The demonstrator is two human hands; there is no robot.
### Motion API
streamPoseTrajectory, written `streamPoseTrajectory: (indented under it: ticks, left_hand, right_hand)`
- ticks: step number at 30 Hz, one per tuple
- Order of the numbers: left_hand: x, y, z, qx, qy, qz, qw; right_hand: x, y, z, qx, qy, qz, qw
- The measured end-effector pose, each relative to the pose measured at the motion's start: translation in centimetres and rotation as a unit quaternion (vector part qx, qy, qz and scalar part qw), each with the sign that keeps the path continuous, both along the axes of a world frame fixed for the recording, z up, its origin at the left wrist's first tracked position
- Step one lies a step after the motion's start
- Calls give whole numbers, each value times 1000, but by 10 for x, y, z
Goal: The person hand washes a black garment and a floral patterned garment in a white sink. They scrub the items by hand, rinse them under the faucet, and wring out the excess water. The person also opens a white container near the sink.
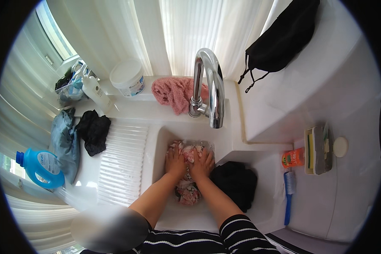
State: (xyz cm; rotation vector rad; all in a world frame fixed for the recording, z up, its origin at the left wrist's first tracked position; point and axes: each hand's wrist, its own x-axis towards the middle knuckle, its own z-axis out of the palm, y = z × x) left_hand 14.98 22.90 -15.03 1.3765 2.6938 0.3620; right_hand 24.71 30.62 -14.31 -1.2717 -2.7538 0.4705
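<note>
Both of my hands are down in the white sink (164, 134), pressing on a wet, bunched-up floral cloth (188, 195) in pink and white. My left hand (176, 165) lies on its left part with the fingers stretched out. Beside it, my right hand (201, 164) rests on the right part, fingers spread apart. The palms and the cloth directly under them are hidden. Part of the cloth shows between my wrists. A chrome faucet (216, 93) arches over the far side of the sink; no running water shows.
Dark fabric (237, 184) is heaped right of the basin. A ribbed washboard (122, 163), black cloth (93, 131), blue-grey garment (65, 142) and blue detergent bottle (44, 167) are left. Behind sit a white tub (127, 78) and pink towel (173, 93). A blue brush (288, 197) lies right.
</note>
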Motion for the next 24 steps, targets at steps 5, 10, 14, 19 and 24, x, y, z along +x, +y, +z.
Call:
streamPoseTrajectory:
  ticks: [5,10,14,19,24]
  left_hand:
    - [-27,21,4,-32,-312,39,949]
    - [-32,28,-57,344,-550,331,685]
    - [-34,8,-13,253,-847,224,410]
    - [-21,0,-7,223,-924,58,305]
    - [21,-13,55,263,-875,237,331]
  right_hand:
    - [-10,47,-68,21,42,7,999]
    - [-31,26,-22,-222,100,-85,966]
    - [-15,-12,60,-213,261,79,938]
    - [11,-40,99,-145,268,46,951]
    - [12,-19,40,-106,357,-69,925]
